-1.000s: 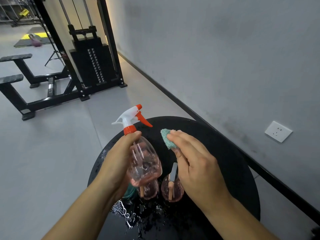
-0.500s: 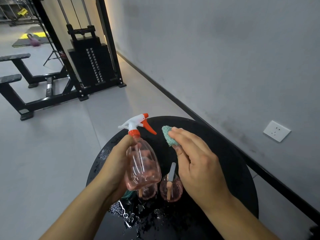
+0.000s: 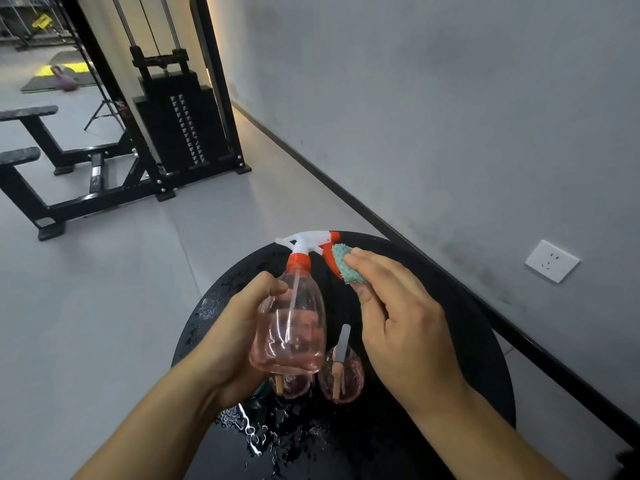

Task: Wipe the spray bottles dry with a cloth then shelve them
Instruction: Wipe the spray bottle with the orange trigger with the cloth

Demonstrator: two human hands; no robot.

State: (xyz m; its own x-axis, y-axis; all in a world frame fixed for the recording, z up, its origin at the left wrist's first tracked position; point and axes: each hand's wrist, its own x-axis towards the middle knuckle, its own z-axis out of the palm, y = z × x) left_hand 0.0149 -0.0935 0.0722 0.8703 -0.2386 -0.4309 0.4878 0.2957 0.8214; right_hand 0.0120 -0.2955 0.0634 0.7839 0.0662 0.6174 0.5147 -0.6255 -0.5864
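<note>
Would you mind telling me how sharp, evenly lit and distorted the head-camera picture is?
Head view: the spray bottle and both hands are sharp; wide-angle bending bows the skirting board; warm light glows behind the weight machine; water on the black table glints.

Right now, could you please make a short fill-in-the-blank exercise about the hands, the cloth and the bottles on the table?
1. The left hand holds a pink spray bottle with an ____ trigger.
2. The right hand pinches a ____ cloth.
3. The cloth touches the bottle's ____.
4. The round black table is ____ with water drops.

Missing words: orange; green; trigger; wet
</note>
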